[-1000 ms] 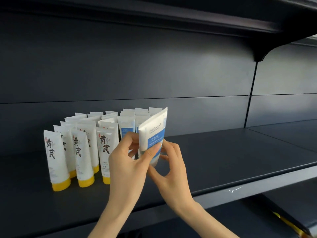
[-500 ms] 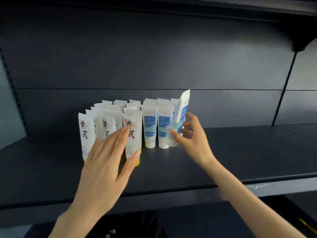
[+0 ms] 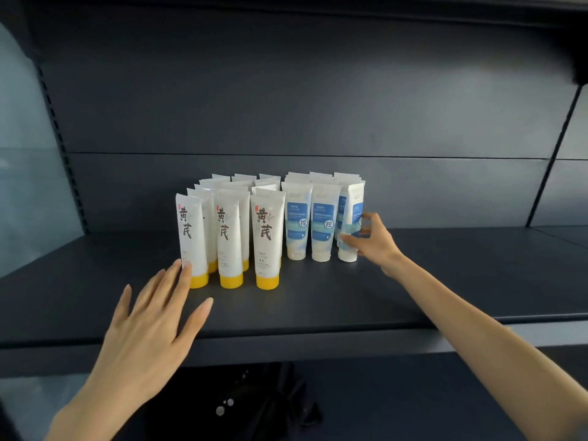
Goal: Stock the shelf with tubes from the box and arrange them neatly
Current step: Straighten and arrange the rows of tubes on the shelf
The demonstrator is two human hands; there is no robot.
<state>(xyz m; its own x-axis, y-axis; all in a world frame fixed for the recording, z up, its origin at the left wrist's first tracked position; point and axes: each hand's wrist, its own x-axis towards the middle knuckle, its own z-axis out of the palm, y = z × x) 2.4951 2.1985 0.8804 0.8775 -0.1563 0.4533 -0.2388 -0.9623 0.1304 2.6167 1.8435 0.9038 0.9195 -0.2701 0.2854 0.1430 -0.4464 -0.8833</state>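
Note:
Several white tubes with yellow caps [image 3: 266, 237] stand in rows on the dark shelf [image 3: 318, 297], left of several white-and-blue tubes [image 3: 324, 227]. My right hand [image 3: 370, 238] grips the rightmost front blue tube [image 3: 351, 224], which stands cap-down on the shelf, nearly upright. My left hand [image 3: 149, 326] hovers with straight, spread fingers in front of the yellow-capped rows; its fingertips are close to the leftmost front tube [image 3: 191, 240]. The box is not in view.
The shelf's dark back panel [image 3: 302, 90] rises behind the tubes. A glass side panel [image 3: 28, 186] closes the left end. Bare shelf surface stretches right of the tubes. A dark object [image 3: 241, 405] lies below the shelf edge.
My right hand has set the tilted blue tube down upright at the right end of the front row. My left hand has drifted left and lower, away from the yellow-capped tubes' middle.

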